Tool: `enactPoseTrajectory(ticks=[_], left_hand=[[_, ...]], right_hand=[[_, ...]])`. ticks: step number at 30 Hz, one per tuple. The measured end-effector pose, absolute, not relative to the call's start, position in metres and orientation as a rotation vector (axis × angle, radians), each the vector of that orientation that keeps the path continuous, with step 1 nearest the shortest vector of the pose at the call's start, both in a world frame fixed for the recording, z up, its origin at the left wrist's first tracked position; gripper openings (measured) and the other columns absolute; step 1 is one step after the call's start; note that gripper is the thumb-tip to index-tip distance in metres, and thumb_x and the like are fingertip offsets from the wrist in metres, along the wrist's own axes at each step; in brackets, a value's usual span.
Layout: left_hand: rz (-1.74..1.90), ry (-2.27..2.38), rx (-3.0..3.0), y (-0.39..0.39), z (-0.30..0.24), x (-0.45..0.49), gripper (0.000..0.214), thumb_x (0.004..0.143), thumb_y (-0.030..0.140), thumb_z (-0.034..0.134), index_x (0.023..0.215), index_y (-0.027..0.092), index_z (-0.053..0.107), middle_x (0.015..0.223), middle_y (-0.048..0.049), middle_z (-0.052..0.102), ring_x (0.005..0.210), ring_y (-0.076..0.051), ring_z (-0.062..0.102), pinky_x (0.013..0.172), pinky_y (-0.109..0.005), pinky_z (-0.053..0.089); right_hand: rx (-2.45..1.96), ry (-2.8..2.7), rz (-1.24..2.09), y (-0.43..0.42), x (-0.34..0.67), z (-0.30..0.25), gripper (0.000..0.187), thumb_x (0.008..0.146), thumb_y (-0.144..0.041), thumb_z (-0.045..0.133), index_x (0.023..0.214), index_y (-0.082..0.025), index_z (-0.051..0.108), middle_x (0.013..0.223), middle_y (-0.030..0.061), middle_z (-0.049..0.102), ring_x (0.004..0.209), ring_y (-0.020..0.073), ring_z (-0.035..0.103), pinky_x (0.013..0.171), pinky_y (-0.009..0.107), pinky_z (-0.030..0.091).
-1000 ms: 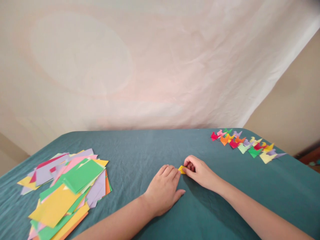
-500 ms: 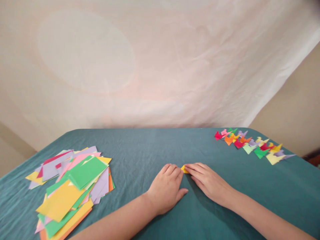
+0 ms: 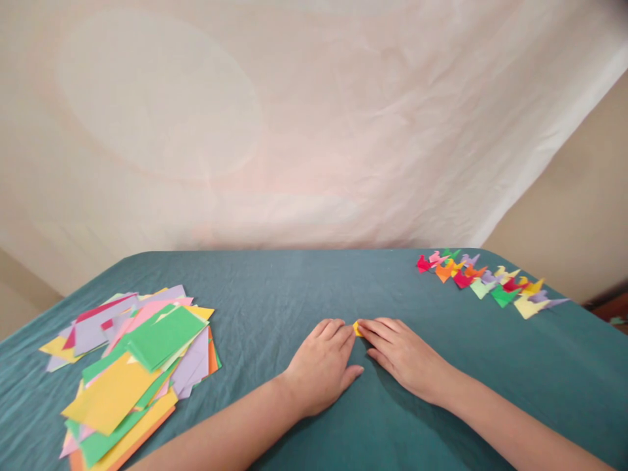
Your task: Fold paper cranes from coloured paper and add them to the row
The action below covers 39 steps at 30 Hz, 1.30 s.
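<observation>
A small piece of folded yellow paper (image 3: 358, 329) lies on the table between my hands, mostly hidden by my fingers. My left hand (image 3: 324, 366) rests on its left side with curled fingers held together, the fingertips at the paper and the thumb pointing right along the cloth. From the other side, my right hand (image 3: 405, 356) presses the paper's right part with its fingertips, the fingers close together. Only a small yellow corner shows between the two hands.
A loose pile of coloured paper sheets (image 3: 167, 337) spreads over the left of the table, covered by a dark green cloth (image 3: 275, 288). Several folded paper birds (image 3: 504, 296) stand in rows at the back right. A pale sheet (image 3: 314, 131) hangs behind.
The view has shifted slightly, so everything sits a little further left. My fingers have closed in over the yellow paper, and less of it shows.
</observation>
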<state>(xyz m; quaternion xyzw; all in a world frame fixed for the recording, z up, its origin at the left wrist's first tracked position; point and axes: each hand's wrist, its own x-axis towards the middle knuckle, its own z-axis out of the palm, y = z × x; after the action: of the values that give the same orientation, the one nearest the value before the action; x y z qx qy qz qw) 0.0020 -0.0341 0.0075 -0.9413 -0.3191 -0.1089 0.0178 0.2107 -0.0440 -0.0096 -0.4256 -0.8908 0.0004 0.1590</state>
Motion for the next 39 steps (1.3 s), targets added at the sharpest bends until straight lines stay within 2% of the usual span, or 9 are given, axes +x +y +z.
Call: enactPoseTrajectory(ticks=[9,17,39], left_hand=[[-0.331,-0.949,-2.933,-0.0328,0.0105,0.001,0.046,0.088,0.045,0.042,0.122,0.013,0.046,0.117,-0.0087,0.054,0.114,-0.022,0.043,0.1,-0.037,0.028],[-0.316,-0.949,-2.908,-0.0331,0.0084,0.0026,0.047,0.088,0.044,0.041,0.121,0.012,0.046,0.116,-0.0093,0.055,0.113,-0.023,0.044,0.101,-0.038,0.026],[-0.287,-0.923,-2.926,-0.0317,0.0112,0.0023,0.045,0.088,0.044,0.041,0.12,0.013,0.047,0.116,-0.0091,0.054,0.11,-0.023,0.045,0.1,-0.037,0.027]], right_hand=[[-1.195,-2.572,-0.043,-0.0436,0.2103,-0.0088,0.034,0.09,-0.026,0.044,0.123,-0.021,0.05,0.121,0.0082,0.056,0.107,0.0226,0.051,0.088,0.041,0.044],[-1.207,-2.51,0.043,-0.0462,0.2121,-0.008,0.039,0.09,-0.025,0.044,0.128,-0.022,0.044,0.125,0.0073,0.054,0.109,0.0216,0.05,0.09,0.041,0.044],[-1.181,-2.612,-0.113,-0.0443,0.213,-0.01,0.035,0.09,-0.027,0.045,0.125,-0.021,0.049,0.124,0.0075,0.054,0.108,0.0224,0.049,0.087,0.04,0.045]])
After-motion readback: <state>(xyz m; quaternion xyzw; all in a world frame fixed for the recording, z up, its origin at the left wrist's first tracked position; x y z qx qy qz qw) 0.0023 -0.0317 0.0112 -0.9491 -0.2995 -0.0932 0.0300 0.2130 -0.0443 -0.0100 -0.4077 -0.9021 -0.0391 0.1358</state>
